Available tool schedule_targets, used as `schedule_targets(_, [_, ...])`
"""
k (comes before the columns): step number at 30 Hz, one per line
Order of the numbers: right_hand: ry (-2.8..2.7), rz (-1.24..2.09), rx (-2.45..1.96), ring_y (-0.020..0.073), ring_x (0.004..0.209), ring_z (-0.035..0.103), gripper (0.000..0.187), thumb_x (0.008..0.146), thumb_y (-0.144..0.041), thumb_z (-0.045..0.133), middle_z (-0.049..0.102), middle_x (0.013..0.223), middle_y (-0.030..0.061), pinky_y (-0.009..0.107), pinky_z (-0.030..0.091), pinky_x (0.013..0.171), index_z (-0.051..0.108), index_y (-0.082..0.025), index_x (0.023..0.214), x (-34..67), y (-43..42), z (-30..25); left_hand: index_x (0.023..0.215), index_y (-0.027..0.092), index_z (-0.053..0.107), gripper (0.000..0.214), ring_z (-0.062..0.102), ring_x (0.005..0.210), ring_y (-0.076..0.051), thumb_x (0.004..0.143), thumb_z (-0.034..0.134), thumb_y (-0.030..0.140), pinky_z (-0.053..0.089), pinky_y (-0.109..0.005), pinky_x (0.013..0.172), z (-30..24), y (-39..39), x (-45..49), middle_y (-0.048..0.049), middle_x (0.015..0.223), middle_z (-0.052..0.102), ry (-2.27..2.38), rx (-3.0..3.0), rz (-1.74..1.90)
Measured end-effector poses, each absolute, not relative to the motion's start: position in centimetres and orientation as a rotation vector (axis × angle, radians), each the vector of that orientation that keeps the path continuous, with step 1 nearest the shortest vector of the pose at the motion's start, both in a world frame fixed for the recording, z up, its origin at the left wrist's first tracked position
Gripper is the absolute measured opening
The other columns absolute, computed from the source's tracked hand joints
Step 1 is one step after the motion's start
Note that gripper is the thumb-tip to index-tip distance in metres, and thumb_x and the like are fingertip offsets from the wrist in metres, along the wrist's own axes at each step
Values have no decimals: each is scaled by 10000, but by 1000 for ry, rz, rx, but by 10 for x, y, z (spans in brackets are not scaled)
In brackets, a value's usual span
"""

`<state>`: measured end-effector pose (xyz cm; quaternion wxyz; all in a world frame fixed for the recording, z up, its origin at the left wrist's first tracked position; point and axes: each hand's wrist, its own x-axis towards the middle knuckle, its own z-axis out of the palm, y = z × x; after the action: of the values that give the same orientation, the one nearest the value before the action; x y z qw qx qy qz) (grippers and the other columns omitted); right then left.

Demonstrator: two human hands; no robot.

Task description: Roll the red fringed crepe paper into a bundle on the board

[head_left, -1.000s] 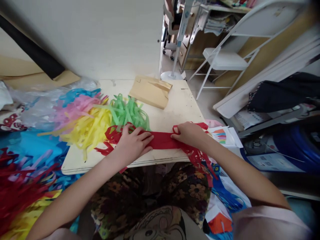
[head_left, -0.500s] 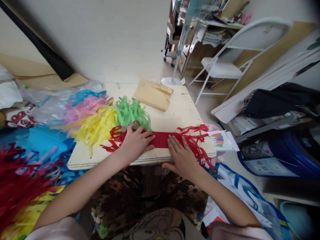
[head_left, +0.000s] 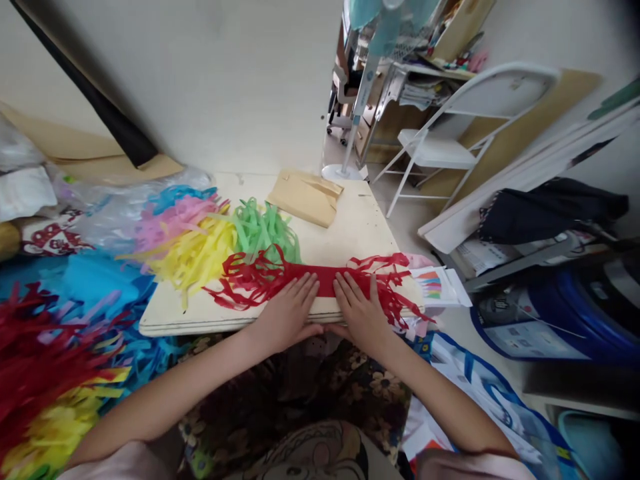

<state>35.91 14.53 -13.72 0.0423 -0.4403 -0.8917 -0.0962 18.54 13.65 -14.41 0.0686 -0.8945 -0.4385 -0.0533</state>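
Pressing: both hands lie flat, palms down and fingers spread, on the red fringed paper strip point(head_left: 325, 279) at the near edge of the board point(head_left: 350, 230).
Left hand point(head_left: 287, 313): unclenched, grasping nothing; fingertips rest on the solid red band, heel of the hand over the board's near edge.
Right hand point(head_left: 361, 312): likewise flat and gripping nothing; fingers on the band, just beside the left hand, thumbs nearly touching below the edge.
Red strip: runs crosswise along the near side of the board; its solid middle sits between and under the fingers, cut fringe fans out at both ends. The right fringe reaches the board's right corner and spills over it.
Board edges: the near edge runs under both wrists; the right edge is close to the right hand; the far edge meets the wall.
Crowded side: left of the strip, green fringe point(head_left: 263, 230), yellow fringe point(head_left: 195, 253), pink fringe point(head_left: 170, 217) and blue fringe point(head_left: 175, 195) pile up, the green touching the red.
Open room: bare board lies beyond the strip toward the brown paper envelope point(head_left: 305, 197), and a narrow bare patch at the near left corner.
Off the board: a colour-printed card point(head_left: 440, 285) just past the right corner; a white folding chair point(head_left: 440, 143) well apart.
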Motion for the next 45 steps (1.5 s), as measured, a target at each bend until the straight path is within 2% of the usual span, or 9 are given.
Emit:
schedule_targets(4, [-2721,-340,-1297,279,1170,276,594,747,-474,401,379,1241,175,585,104,913,386,-62,1174,357,141,-139,1118,29,447,457,416,1084,-223,789,378,339,354,-322,878,-144,126,170,-160,1169,456,-1317,-2536,-286])
schedule_targets(9, [-2603,-484,-1175,240,1119,365,270,806,-216,372,517,1131,111,581,73,913,510,-159,1031,359,127,-149,915,97,575,215,550,857,-198,766,422,129,427,-300,701,-142,115,165,-97,911,616,-1023,-2484,-516])
schedule_targets(13, [-2534,-434,-1070,229,1055,420,155,768,-139,426,591,1023,46,538,110,911,573,-187,778,364,126,-143,757,123,585,144,542,692,-162,761,444,151,414,-278,603,-132,118,162,-49,729,617,-1086,-2548,-588])
schedule_targets(18, [-2556,-81,-1233,167,786,487,186,791,-233,410,607,783,28,365,258,767,567,-177,708,369,144,-119,596,141,528,285,483,577,-147,808,362,232,363,-267,536,-115,132,161,-34,566,528,-1418,-2639,-417])
schedule_targets(26, [-2750,140,-1320,143,682,466,254,810,-268,372,576,680,34,296,250,711,542,-154,660,370,168,-102,614,142,506,269,488,605,-168,810,352,243,324,-264,503,-112,149,164,-46,595,524,-1505,-2570,-274])
schedule_targets(32, [-2695,-231,-1171,191,763,471,187,776,-270,423,602,738,39,358,235,735,563,-168,704,364,159,-101,670,160,500,122,464,553,-159,767,430,189,299,-284,506,-108,144,162,-9,592,522,-1136,-2614,-240])
schedule_targets(37, [-2772,-290,-860,156,691,466,185,789,-140,379,582,714,27,320,277,700,556,-159,736,345,151,-113,764,125,515,124,491,652,-164,761,393,104,329,-289,571,-114,138,164,-46,708,557,-885,-2682,-267])
schedule_targets(40, [-2800,-196,-813,149,630,455,201,793,-131,366,562,680,26,290,295,623,545,-153,704,339,152,-118,742,128,513,117,495,668,-166,763,399,114,345,-289,595,-117,139,164,-44,697,552,-969,-2737,-260])
schedule_targets(45, [-2789,46,-1061,145,628,470,174,782,-161,400,557,651,42,255,315,593,545,-135,688,354,160,-110,707,148,525,204,495,596,-156,804,353,202,365,-283,576,-113,145,160,-25,624,546,-1275,-2783,-297])
